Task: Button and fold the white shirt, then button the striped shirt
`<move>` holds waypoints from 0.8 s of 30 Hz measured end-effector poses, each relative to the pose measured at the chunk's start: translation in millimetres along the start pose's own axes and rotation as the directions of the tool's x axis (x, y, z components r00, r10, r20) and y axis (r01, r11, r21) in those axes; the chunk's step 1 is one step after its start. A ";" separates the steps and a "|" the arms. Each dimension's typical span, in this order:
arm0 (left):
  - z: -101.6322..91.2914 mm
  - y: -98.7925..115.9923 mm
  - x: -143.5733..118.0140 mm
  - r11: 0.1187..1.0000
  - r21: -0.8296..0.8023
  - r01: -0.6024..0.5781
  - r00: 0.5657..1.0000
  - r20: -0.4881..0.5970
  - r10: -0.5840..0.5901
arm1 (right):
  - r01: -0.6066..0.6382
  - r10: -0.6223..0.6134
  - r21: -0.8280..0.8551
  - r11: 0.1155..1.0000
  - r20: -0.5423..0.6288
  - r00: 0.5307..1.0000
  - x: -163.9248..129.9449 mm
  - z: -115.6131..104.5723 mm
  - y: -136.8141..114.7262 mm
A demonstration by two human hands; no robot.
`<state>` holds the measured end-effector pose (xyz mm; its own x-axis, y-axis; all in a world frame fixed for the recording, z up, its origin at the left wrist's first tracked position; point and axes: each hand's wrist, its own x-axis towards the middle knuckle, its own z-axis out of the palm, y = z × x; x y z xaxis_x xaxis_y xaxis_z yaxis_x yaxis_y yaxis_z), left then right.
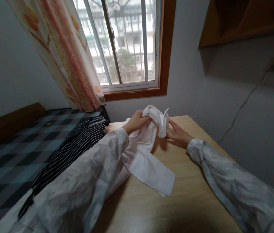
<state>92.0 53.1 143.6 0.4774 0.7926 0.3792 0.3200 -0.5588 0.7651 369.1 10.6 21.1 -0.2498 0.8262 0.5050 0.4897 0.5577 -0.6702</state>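
A white shirt (148, 165) is bunched up over the wooden table, with a flat sleeve-like end spread toward me. My left hand (137, 121) is closed on the bunched upper part, thumb and fingers pressed into the cloth. At the right side of the same bundle, my right hand (177, 133) grips its edge; some of its fingers are hidden behind the fabric. The raised part of the shirt is twisted and folded between both hands, a little above the tabletop.
The light wooden table (175, 207) stands against the wall below a window (127, 48). A black striped garment (78, 142) lies along its left edge, beside a bed with a checked cover (13, 145). A curtain (64, 55) hangs left; a wooden shelf (243, 29) juts out at upper right.
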 end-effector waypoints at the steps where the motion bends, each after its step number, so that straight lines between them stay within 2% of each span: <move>1: -2.2 1.1 0.5 0.997 -0.072 0.026 1.000 0.008 -0.025 | 0.013 -0.012 0.036 0.999 -0.039 0.999 9.3 7.4 0.9; 4: -9.0 2.6 -3.5 0.952 -0.270 0.142 0.990 0.035 -0.137 | 0.018 0.005 0.121 0.993 -0.183 0.983 36.5 23.9 11.2; 7: -19.4 -4.2 -9.6 0.892 -0.374 0.253 0.965 0.025 -0.263 | -0.069 0.110 0.217 0.974 -0.183 0.977 54.1 31.8 24.0; 11: -49.2 -25.4 -19.2 0.851 -0.376 0.367 0.897 -0.102 -0.431 | -0.159 0.228 0.327 0.932 -0.184 0.956 65.7 24.2 29.2; 13: -70.6 -36.5 -26.9 0.846 -0.338 0.413 0.851 -0.187 -0.491 | -0.215 0.307 0.382 0.899 -0.198 0.931 70.3 9.2 28.2; 15: -92.5 -45.8 -35.8 0.865 -0.239 0.441 0.826 -0.268 -0.496 | -0.296 0.397 0.437 0.850 -0.161 0.903 74.0 -13.3 26.9; 17: -112.0 -52.9 -43.2 0.865 -0.105 0.491 0.815 -0.295 -0.498 | -0.420 0.468 0.443 0.792 0.000 0.884 75.8 -41.2 24.9; 18: -120.4 -55.6 -45.6 0.850 -0.035 0.525 0.809 -0.290 -0.511 | -0.499 0.501 0.403 0.767 0.108 0.859 75.8 -56.2 23.2; 20: -134.7 -59.2 -47.4 0.813 0.088 0.575 0.798 -0.280 -0.534 | -0.641 0.574 0.274 0.717 0.289 0.766 74.2 -85.8 17.8; 22: -146.8 -60.8 -46.6 0.789 0.178 0.588 0.799 -0.281 -0.532 | -0.706 0.618 0.144 0.694 0.385 0.686 71.2 -112.4 10.6; 24: -156.8 -61.4 -45.9 0.779 0.237 0.581 0.809 -0.279 -0.518 | -0.727 0.657 0.032 0.686 0.403 0.637 67.9 -133.6 4.9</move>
<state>-77.8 89.3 160.8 -0.0078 0.9984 0.0556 0.7204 -0.0329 0.6927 466.1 58.8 124.7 -0.1746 0.9250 -0.3376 0.4904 -0.2156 -0.8444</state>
